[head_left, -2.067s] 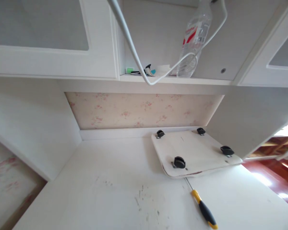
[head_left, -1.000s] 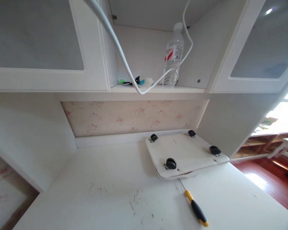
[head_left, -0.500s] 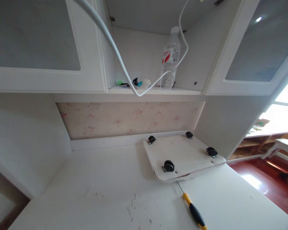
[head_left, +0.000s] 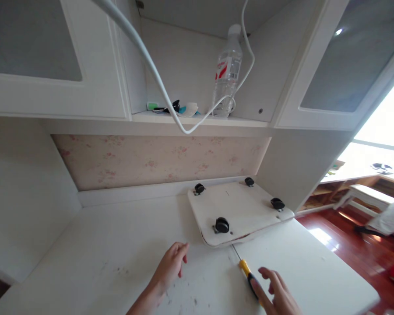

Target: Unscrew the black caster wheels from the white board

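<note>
screwdriver (head_left: pixel 244 267) by the right hand (head_left: pixel 279 295), thumb over it, fingers open; left hand (head_left: pixel 171 265) half-curled, closure unclear

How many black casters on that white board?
4, one near each corner of the white board: near-left caster, far-left caster, far-right caster and near-right caster. The board's underside is hidden.

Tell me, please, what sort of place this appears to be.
Probably a home study or bedroom: a flat white desktop sits beneath white overhead cabinets with grey door panels, cream wallpaper with pink flowers shows between them, and a glossy red-brown floor lies at the right.
</note>
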A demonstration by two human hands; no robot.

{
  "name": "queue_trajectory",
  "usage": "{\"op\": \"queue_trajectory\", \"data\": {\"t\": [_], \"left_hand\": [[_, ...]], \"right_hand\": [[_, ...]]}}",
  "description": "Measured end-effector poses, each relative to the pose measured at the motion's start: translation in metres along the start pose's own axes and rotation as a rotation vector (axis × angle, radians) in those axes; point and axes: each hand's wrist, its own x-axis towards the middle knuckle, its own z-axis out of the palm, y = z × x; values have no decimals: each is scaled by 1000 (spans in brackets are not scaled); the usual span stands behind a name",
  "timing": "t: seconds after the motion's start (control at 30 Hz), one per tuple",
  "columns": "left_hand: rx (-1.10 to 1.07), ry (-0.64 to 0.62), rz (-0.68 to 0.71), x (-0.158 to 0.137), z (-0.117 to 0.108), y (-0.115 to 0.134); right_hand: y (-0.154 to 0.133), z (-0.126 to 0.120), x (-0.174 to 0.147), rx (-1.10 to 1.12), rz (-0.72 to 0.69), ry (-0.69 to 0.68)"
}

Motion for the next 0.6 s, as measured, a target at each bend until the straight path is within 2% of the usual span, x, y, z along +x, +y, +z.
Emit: {"op": "queue_trajectory", "data": {"t": [0.1, 0.27, 0.37, 0.47, 0.53, 0.6], "left_hand": [[22, -18, -60, 31, 26, -9], [-15, -46, -72, 60, 52, -9], [-57, -39, -76, 70, 57, -7], [-108, -43, -98, 74, 59, -7], [-135, -37, -101, 75, 61, -9], [-151, -20, -91, 77, 64, -10]], "right_hand": [[20, 31, 0, -175, 3, 103], [33, 57, 3, -283, -16, -6], [36, 56, 8, -267, 7, -42], [41, 46, 8, -246, 40, -22], [43, 33, 2, -184, 148, 19], [43, 18, -9, -14, 340, 43]]}}
